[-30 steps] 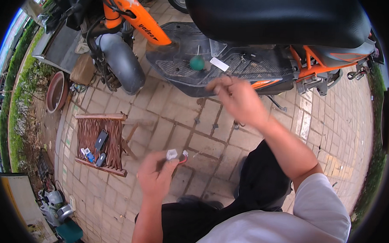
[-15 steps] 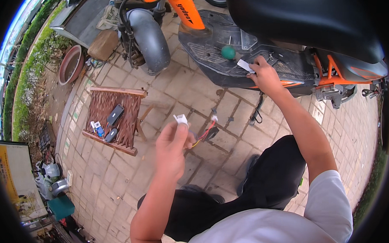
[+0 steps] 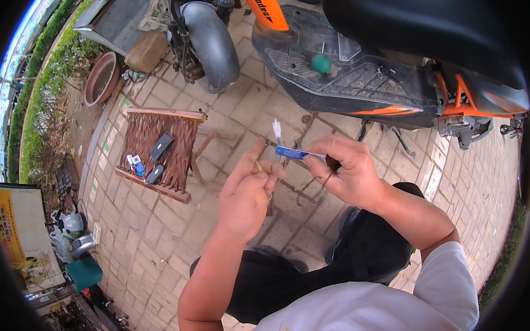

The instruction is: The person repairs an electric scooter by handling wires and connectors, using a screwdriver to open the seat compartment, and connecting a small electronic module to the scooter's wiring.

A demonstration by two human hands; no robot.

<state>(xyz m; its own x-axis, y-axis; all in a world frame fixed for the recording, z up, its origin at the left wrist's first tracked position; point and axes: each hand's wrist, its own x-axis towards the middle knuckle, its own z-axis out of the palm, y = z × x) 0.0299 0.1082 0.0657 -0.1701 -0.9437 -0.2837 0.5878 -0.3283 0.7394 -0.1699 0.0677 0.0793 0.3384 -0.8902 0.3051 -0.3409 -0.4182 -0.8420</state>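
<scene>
Right hand pulled back from scooter footboard since half second ago — now meets left hand in front of chest. Left to right, relative to scooter: wooden stool left of front wheel, carrying three small dark gadgets plus one blue-white piece. Left hand pinches thin wires with small white connector. Right hand grips one small blue tool — below footboard. Step, likely: working wire end. Next needs steady alignment of tool to wire. One green-handled screwdriver on footboard.
</scene>
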